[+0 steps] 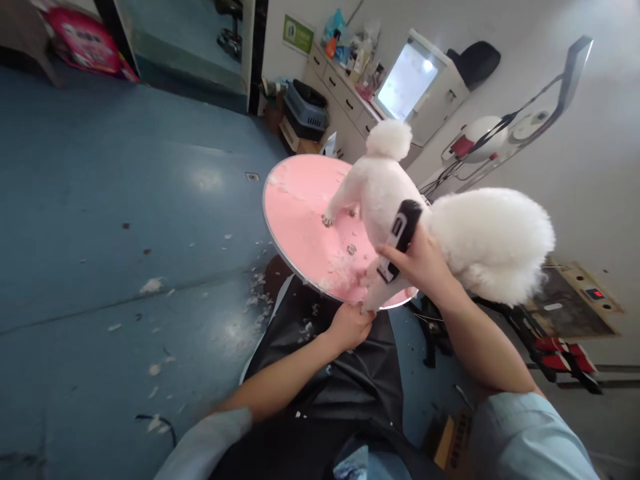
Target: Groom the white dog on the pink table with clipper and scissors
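A fluffy white dog [387,193] stands on a round pink table [295,193], its rounded head to the right and its pompom tail at the top. My left hand [351,327] is closed around the lower part of the dog's near front leg, at the table's front rim. In my right hand [425,257] is a black and silver hair clipper [399,240], its lower end against the upper part of that same leg. Loose tufts of white hair lie on the table around the legs.
Hair clippings [151,285] are scattered over the blue floor [100,220]. Behind the table stand a drawer cabinet [345,107] with bottles on top, a lit white box [407,77] and a blue pet carrier [306,107]. A metal arm [570,80] rises at the right.
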### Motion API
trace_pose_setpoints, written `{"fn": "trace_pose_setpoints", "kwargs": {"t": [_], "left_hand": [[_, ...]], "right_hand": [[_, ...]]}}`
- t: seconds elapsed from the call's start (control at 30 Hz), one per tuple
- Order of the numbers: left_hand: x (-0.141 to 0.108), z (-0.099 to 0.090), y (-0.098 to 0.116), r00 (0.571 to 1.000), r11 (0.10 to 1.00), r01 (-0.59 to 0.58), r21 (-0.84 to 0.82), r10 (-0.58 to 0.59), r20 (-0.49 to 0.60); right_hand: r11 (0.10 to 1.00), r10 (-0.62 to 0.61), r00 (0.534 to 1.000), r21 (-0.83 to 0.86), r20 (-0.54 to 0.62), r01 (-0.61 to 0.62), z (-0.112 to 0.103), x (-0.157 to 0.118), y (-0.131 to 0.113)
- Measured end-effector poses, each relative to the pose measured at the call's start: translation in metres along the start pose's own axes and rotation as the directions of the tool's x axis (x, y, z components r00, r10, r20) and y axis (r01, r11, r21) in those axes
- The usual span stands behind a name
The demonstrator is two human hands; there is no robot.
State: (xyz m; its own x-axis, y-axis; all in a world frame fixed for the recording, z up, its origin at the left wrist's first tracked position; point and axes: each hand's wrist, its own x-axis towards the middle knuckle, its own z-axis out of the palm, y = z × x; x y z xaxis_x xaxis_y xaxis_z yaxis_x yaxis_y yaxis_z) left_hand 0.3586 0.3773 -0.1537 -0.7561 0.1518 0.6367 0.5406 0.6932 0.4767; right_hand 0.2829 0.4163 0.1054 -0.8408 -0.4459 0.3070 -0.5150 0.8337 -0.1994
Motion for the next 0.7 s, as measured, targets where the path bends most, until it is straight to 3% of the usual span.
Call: {"fn": "trace_pose_setpoints", "kwargs": {"t": [0.1,0.23,0.43,0.53,0.6,0.7], "left_hand": [[0.001,0.001,0.0,1.0,1.0,0.003,-0.02,-0.003,-0.003],[0.003,0.0,0.002,1.0,0.999,0.009,-0.034,-0.01,-0.024],[0.006,-0.003,0.004,0.997,0.997,0.062,-0.054,-0.059,0.053],[0.006,-0.001,0.003,0.994,0.988,0.097,-0.119,-0.089,0.069],[0.006,0.0,0.002,0.995,0.985,0.092,-0.148,-0.085,0.054],[0.006,-0.001,0.003,0.998,0.988,0.058,-0.143,-0.058,0.002]], "right_hand": [[0.999,0.018,0.995,-0.036,-0.102,-0.022,-0.006,0.005,0.0],[0.996,-0.009,1.0,-0.094,-0.001,0.009,0.008,0.007,0.004],[0.99,0.016,0.99,-0.142,0.137,0.004,0.042,-0.011,0.0],[0.992,-0.009,0.976,-0.124,0.218,0.037,0.043,-0.019,-0.003],[0.994,-0.041,0.987,-0.093,0.155,0.056,0.033,-0.018,-0.003],[0.995,-0.041,0.999,-0.088,-0.028,0.038,0.015,-0.01,-0.001]]}}
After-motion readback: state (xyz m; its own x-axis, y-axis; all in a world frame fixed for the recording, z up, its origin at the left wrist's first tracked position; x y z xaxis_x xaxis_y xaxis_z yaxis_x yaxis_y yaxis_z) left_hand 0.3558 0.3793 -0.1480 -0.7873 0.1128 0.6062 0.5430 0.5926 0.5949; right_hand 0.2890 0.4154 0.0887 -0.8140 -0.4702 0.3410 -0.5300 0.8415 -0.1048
